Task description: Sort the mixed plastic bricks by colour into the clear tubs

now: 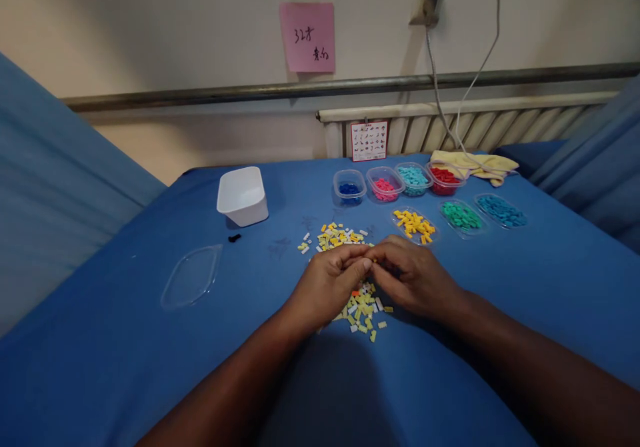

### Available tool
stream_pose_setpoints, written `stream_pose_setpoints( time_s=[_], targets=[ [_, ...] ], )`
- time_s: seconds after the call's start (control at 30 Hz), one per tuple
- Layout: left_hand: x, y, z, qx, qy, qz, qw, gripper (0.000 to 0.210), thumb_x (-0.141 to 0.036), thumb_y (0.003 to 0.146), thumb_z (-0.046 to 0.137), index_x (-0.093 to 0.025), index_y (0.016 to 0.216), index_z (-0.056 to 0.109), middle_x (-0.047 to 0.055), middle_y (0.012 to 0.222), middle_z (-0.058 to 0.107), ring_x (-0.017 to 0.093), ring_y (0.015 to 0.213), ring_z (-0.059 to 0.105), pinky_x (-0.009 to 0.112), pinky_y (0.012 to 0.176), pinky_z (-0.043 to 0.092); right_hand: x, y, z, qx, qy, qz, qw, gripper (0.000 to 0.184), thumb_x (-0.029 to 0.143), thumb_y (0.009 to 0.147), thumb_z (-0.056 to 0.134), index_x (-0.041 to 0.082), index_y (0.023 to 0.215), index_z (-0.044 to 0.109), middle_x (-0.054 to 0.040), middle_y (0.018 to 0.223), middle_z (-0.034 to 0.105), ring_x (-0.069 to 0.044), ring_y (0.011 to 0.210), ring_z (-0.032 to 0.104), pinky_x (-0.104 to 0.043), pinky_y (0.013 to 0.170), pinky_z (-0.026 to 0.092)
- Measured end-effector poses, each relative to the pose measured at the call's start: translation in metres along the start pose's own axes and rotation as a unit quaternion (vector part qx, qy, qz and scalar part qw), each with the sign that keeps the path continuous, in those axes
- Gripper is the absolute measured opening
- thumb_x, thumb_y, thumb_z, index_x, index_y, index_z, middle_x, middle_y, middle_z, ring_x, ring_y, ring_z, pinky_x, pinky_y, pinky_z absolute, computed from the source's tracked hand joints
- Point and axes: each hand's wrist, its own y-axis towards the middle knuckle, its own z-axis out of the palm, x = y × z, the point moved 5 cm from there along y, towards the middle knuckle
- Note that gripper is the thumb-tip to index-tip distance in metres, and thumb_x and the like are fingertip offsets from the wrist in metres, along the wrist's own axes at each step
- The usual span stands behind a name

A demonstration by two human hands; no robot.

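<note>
My left hand and my right hand meet over a pile of small toy building bricks, mostly pale yellow and white. Both hands are closed in a pinch, fingertips touching. A sliver of a yellow-orange building brick shows at the right fingertips; most of it is hidden. Whatever the left fingers pinch is covered by the thumb. More yellow and white bricks lie just beyond my hands, and an orange brick shows below them.
Clear tubs hold dark blue, pink, light blue and red bricks. Shallow lids carry yellow, green and teal bricks. Left are a white bin, a clear lid and a black piece.
</note>
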Motion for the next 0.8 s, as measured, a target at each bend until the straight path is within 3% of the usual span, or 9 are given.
stream_pose_setpoints(
  time_s=[0.07,0.17,0.27,0.33,0.4,0.53,0.67,0.8],
  targets=[
    [-0.006,-0.001,-0.006,-0.02,0.061,0.042,0.997,0.037,-0.042,0.103,0.067,-0.02,0.131,0.078,0.007,0.106,0.081,0.019,0.089,0.072,0.032,0.081,0.057,-0.004,0.001,-0.01,-0.001,-0.025,0.015,1.0,0.012,0.019,0.101,0.062,0.022,0.105,0.073,-0.0043,0.089,0.073,-0.019,0.079,0.066,-0.032,0.07,0.051],
    [-0.015,0.0,-0.04,-0.129,0.198,0.11,0.966,0.031,-0.038,0.105,0.065,-0.023,0.128,0.079,0.008,0.122,0.08,0.024,0.11,0.073,0.039,0.1,0.057,-0.029,-0.003,-0.036,-0.035,-0.083,0.087,0.992,0.017,0.026,0.1,0.061,0.022,0.11,0.074,-0.0059,0.09,0.076,-0.02,0.073,0.067,-0.033,0.068,0.05],
    [-0.015,0.0,-0.08,-0.212,0.312,0.134,0.916,0.027,-0.033,0.105,0.063,-0.021,0.121,0.081,0.009,0.115,0.078,0.024,0.107,0.072,0.039,0.1,0.056,-0.068,-0.012,-0.059,-0.023,-0.187,0.187,0.964,0.022,0.034,0.096,0.063,0.023,0.109,0.076,-0.007,0.084,0.078,-0.024,0.069,0.068,-0.034,0.062,0.045],
    [-0.009,0.0,-0.096,-0.214,0.354,0.132,0.901,0.024,-0.029,0.104,0.063,-0.019,0.117,0.081,0.008,0.108,0.077,0.023,0.101,0.072,0.038,0.095,0.056,-0.092,-0.019,-0.064,0.017,-0.244,0.229,0.942,0.023,0.035,0.093,0.063,0.023,0.108,0.077,-0.0084,0.084,0.079,-0.026,0.068,0.069,-0.035,0.061,0.042],
    [-0.003,0.001,-0.097,-0.173,0.391,0.136,0.894,0.024,-0.026,0.105,0.062,-0.018,0.117,0.081,0.008,0.106,0.076,0.022,0.102,0.071,0.037,0.094,0.055,-0.107,-0.024,-0.065,0.05,-0.278,0.245,0.927,0.025,0.037,0.094,0.062,0.022,0.109,0.077,-0.01,0.085,0.081,-0.027,0.068,0.069,-0.036,0.06,0.04],
    [0.004,0.007,-0.076,-0.092,0.49,0.132,0.857,0.027,-0.03,0.108,0.059,-0.02,0.118,0.082,0.009,0.11,0.076,0.026,0.109,0.068,0.039,0.094,0.052,-0.117,-0.029,-0.06,0.075,-0.307,0.259,0.913,0.031,0.041,0.096,0.061,0.022,0.114,0.079,-0.0125,0.087,0.082,-0.029,0.07,0.07,-0.036,0.059,0.037],
    [0.002,0.014,-0.064,-0.07,0.575,0.096,0.81,0.028,-0.034,0.108,0.06,-0.022,0.108,0.085,0.011,0.112,0.075,0.029,0.107,0.065,0.042,0.092,0.05,-0.115,-0.028,-0.06,0.067,-0.312,0.265,0.91,0.038,0.043,0.099,0.061,0.021,0.124,0.079,-0.013,0.092,0.083,-0.03,0.074,0.072,-0.036,0.061,0.04],
    [-0.001,0.013,-0.066,-0.07,0.579,0.078,0.809,0.024,-0.031,0.106,0.062,-0.021,0.105,0.084,0.011,0.109,0.075,0.029,0.106,0.066,0.042,0.09,0.049,-0.103,-0.022,-0.06,0.031,-0.299,0.233,0.925,0.034,0.041,0.102,0.058,0.022,0.116,0.082,-0.0124,0.098,0.085,-0.031,0.079,0.075,-0.038,0.065,0.045]
  ],
)
